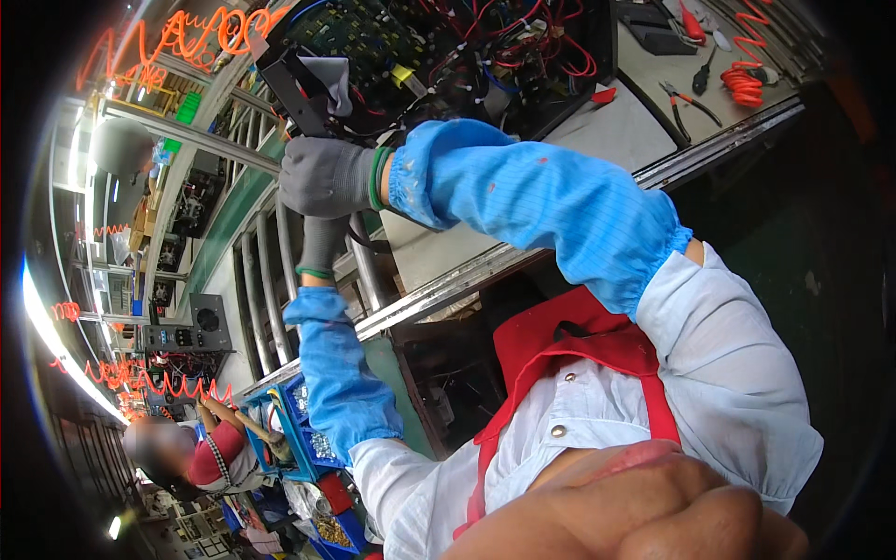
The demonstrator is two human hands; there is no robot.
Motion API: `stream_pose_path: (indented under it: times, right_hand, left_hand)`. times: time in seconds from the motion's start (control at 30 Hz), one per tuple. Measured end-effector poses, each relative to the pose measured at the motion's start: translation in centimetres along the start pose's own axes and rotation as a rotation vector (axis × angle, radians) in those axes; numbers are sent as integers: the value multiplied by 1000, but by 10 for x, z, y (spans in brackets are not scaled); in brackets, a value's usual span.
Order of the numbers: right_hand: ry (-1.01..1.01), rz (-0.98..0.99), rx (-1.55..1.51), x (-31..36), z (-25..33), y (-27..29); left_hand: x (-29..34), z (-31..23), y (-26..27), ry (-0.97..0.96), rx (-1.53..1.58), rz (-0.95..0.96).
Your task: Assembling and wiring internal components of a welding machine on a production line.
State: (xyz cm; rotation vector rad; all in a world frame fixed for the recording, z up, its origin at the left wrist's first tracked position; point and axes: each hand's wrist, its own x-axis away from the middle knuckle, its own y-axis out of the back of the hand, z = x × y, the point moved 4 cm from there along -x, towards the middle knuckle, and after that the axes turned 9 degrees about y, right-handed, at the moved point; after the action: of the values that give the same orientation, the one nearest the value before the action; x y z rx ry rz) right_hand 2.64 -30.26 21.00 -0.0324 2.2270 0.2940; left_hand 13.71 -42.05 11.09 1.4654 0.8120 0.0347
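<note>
My right hand (327,177), in a grey knitted glove with a green cuff, is closed at the near left corner of an open black equipment case (297,91). What its fingers grip, if anything, is hidden. Just below it, touching or nearly so, is my left hand (322,245) in a matching glove; its fingers are covered by the right hand. Circuit boards (373,37) and red and black wires (551,37) fill the case. A white piece (329,79) sits by the black corner, and a dark cable or strap (366,235) hangs beside my hands.
Orange-handled pliers (689,107), a small dark tool (703,75) and a coiled orange hose (742,86) are on the bench at right. Metal rollers (266,280) run left of my arms. Blue parts bins (322,448) and another person (219,453) are at lower left.
</note>
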Motion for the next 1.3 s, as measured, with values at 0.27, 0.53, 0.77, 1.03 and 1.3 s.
stream_pose_path:
  times: [0.27, 0.53, 0.77, 1.03, 1.3]
  right_hand:
    - [-44, 53, 14, 0, 7, 4]
    - [-46, 35, -33, -9, 16, 3]
    - [-30, 88, 12, 1, 8, 3]
    - [1, 6, -11, -2, 7, 3]
    - [-51, -3, -49, -2, 11, 5]
  left_hand:
    - [8, -11, -13, 78, -36, -19]
    - [4, 51, 11, -5, -242, 531]
    - [-2, 18, -13, -127, -138, 82]
    - [3, 25, -15, -74, -363, 217]
    - [-2, 12, -6, 20, -38, 175]
